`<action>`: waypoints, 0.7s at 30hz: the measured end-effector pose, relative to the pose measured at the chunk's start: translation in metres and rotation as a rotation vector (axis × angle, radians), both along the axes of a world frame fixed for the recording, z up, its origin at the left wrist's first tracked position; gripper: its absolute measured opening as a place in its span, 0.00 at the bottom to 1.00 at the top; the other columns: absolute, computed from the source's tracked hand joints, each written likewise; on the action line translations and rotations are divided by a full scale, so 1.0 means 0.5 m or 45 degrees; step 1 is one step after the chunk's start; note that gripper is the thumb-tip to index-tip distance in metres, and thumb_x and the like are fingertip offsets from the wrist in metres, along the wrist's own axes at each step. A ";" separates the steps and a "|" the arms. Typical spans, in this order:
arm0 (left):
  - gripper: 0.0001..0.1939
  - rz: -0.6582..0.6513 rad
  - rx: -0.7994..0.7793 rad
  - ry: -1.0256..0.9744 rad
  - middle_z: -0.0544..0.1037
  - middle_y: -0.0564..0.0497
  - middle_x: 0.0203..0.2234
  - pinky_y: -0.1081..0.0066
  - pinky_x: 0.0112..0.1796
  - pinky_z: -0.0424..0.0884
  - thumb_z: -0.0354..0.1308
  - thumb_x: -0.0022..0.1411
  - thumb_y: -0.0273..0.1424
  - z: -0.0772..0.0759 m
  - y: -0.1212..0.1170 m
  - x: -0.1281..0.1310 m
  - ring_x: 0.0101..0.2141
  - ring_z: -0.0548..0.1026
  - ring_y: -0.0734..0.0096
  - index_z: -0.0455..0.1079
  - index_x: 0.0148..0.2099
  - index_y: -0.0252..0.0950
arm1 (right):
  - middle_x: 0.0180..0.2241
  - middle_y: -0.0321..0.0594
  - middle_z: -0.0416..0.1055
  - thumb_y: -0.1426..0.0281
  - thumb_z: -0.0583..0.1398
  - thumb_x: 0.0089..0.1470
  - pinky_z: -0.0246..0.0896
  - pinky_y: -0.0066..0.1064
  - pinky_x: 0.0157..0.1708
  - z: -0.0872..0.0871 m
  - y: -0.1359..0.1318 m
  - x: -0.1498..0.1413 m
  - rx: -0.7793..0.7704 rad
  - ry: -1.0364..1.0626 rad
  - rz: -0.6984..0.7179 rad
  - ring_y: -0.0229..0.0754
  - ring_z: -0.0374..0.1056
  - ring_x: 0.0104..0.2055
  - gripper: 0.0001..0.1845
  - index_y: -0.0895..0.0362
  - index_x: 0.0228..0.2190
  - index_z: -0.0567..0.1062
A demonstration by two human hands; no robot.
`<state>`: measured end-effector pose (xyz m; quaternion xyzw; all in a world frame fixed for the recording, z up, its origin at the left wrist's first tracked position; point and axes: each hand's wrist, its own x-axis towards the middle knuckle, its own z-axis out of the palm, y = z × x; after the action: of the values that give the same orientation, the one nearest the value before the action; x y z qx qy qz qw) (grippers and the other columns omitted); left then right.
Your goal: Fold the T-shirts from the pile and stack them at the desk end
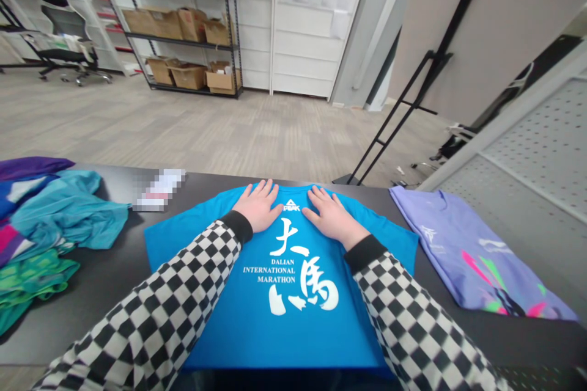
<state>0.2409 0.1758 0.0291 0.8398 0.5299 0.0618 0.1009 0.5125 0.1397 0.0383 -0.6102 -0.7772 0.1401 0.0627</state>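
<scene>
- Blue Dalian International Marathon tee (284, 333) is spread out face up on the dark table (110, 275), right in front of the person, collar at the far side and sleeves out flat
- Left hand (257, 205) and right hand (329, 216) rest palms down on the chest, either side of the logo; both grips are wide open, nothing pinched
- Tee looks pretty smooth, with no folds in it so far
- Lilac tee (463, 250) lies flat on the table to the right, though can't tell if it's folded
- Crumpled teal, purple and green clothes (57, 223) are heaped up on the left, not smoothed out at all
</scene>
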 end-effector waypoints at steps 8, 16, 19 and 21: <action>0.44 0.007 -0.002 0.004 0.49 0.42 0.84 0.40 0.79 0.44 0.42 0.80 0.56 -0.009 0.004 0.000 0.82 0.47 0.44 0.53 0.86 0.38 | 0.84 0.48 0.43 0.41 0.48 0.76 0.29 0.57 0.83 -0.004 -0.002 0.005 -0.006 0.001 -0.013 0.59 0.37 0.86 0.47 0.55 0.82 0.56; 0.38 -0.181 0.024 -0.058 0.53 0.42 0.83 0.45 0.80 0.45 0.40 0.82 0.48 0.003 0.003 0.007 0.82 0.49 0.51 0.57 0.84 0.36 | 0.84 0.47 0.44 0.41 0.49 0.77 0.31 0.57 0.83 -0.011 0.001 0.005 0.024 0.007 -0.008 0.58 0.39 0.86 0.46 0.54 0.81 0.58; 0.40 -0.177 -0.025 -0.028 0.52 0.42 0.83 0.44 0.80 0.44 0.41 0.82 0.52 -0.001 0.004 0.007 0.82 0.49 0.49 0.56 0.85 0.36 | 0.84 0.47 0.44 0.43 0.50 0.77 0.31 0.57 0.83 -0.008 -0.001 0.004 0.022 0.011 -0.011 0.58 0.39 0.86 0.45 0.56 0.81 0.58; 0.41 -0.173 -0.030 -0.023 0.52 0.43 0.83 0.44 0.80 0.44 0.42 0.81 0.54 -0.005 0.007 0.006 0.82 0.49 0.48 0.56 0.85 0.36 | 0.84 0.47 0.44 0.43 0.50 0.76 0.30 0.57 0.83 -0.006 -0.002 0.003 0.021 0.016 -0.013 0.58 0.39 0.86 0.45 0.55 0.81 0.59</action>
<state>0.2439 0.1792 0.0265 0.8719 0.4715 0.0562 0.1197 0.5142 0.1389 0.0354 -0.6127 -0.7749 0.1372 0.0732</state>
